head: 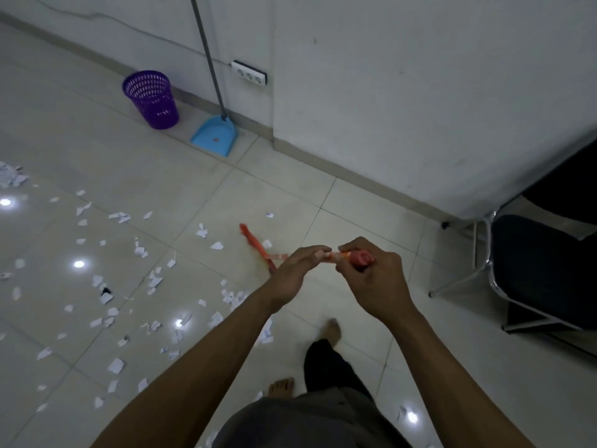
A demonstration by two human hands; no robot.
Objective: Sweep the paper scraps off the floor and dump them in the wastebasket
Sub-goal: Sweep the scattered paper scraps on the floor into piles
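Head view: right hand [371, 279] grips broom [255, 242] top; left hand [294, 270] lies along it, grip unclear; scraps [106, 299] litter floor [290, 195].

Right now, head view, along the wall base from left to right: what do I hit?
purple wastebasket → blue dustpan, long handle leaning on the wall → black chair at the far right

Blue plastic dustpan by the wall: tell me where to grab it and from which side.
Probably best to grip the long grey pole handle of the blue plastic dustpan, well above the pan. It leans nearly upright against the white wall, so come from the open floor side, clear of the purple mesh wastebasket beside it.
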